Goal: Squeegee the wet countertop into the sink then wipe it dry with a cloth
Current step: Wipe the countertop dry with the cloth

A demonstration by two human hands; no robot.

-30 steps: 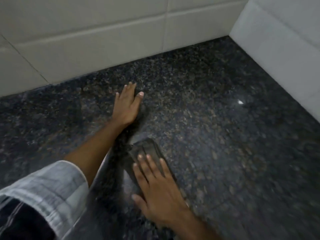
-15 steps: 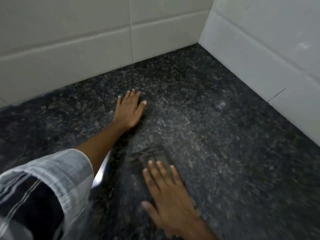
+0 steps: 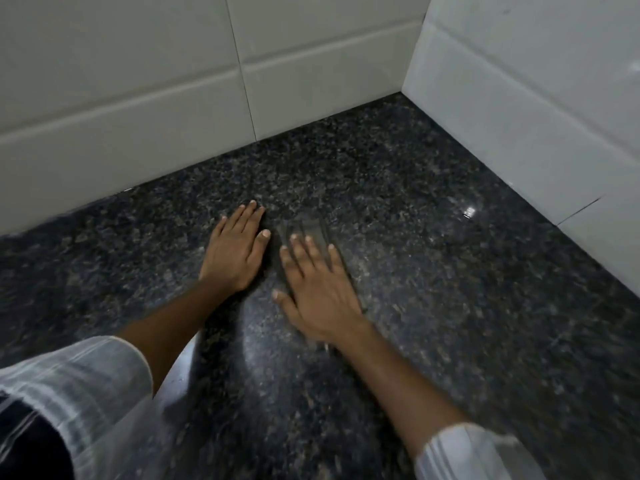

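Left hand flat, fingers together, on dark countertop, right hand spread, pressing blurred cloth, pointing toward back wall.

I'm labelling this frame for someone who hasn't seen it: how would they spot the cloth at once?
Start at the dark speckled countertop in the tiled corner. Two hands lie flat at its middle; the cloth is the blurred greyish patch peeking past the right hand, whose fingers press it down. The left hand rests on bare stone.
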